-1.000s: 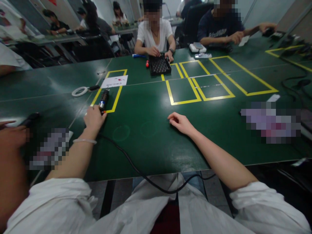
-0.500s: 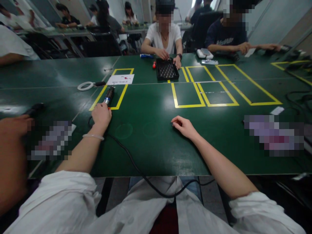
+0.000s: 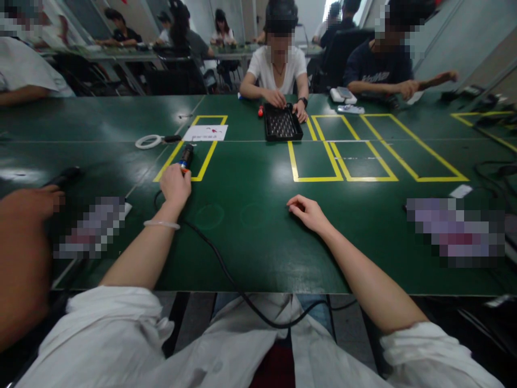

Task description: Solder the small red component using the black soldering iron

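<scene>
Curling over the near end of a dark cylindrical tool with blue and orange bands, the fingers of the left hand appear closed around it, though the hand hides their tips. From these fingers the tool extends far and slightly right, its long axis running nearly straight away from the person. Its narrow tip points at the near edge of a white printed paper sheet; whether it touches the paper is too small to tell.

The tool lies between the left and right strips of a yellow tape rectangle on the smooth green counter. Just left of the sheet is a white ring with a black handle. A slack black cable emerges beside the left wrist and loops near and right, over the counter's edge.

The left hand is clearly nearer the tool. The right hand rests on the counter well apart, to the right and slightly nearer the person, its fingers loosely bent with a narrow gap at the thumb; nothing shows in them.
</scene>
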Demonstrator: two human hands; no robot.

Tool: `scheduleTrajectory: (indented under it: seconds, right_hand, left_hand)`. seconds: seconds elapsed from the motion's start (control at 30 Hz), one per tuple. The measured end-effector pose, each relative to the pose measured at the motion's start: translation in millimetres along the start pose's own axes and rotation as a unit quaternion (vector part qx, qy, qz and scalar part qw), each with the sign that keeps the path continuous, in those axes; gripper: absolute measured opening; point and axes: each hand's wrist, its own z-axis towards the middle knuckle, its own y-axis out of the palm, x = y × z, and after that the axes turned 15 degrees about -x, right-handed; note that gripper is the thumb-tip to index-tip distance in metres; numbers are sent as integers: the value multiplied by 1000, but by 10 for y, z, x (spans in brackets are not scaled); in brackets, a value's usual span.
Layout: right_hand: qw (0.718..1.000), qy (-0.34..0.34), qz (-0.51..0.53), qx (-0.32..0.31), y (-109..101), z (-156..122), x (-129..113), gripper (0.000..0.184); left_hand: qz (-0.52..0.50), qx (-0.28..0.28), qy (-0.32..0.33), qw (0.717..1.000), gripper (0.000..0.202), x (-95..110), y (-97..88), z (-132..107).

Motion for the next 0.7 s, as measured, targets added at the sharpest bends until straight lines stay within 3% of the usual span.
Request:
scheduleTrajectory:
  seconds: [0.07, 0.13, 0.23, 0.33, 0.43, 0.53, 0.7]
  right_hand:
    - [1000, -2, -2, 0, 3, 2, 4, 16]
    - [1000, -2, -1, 0, 5, 2, 10, 17]
    - [1000, 3, 12, -1, 2, -1, 16, 18]
    - [999, 2, 43, -6, -7, -2, 9, 20]
    - [993, -21, 113, -34, -7, -2, -19, 29]
    - [982, -42, 168, -75, 11, -6, -55, 41]
    - [981, -44, 162, -101, 38, -14, -81, 35]
  left_hand:
    - [-73, -7, 67, 995, 29, 316, 37, -161]
    - [-184, -79, 142, 969, 27, 710, 109, -391]
    - [-346, -233, 259, 871, 25, 1295, 272, -787]
    - [-406, -332, 306, 794, 29, 1689, 438, -1117]
    - [-444, -379, 312, 749, 44, 1829, 541, -1298]
    - [-466, -425, 315, 709, 58, 1805, 573, -1354]
    - [-478, -440, 317, 691, 61, 1748, 593, -1355]
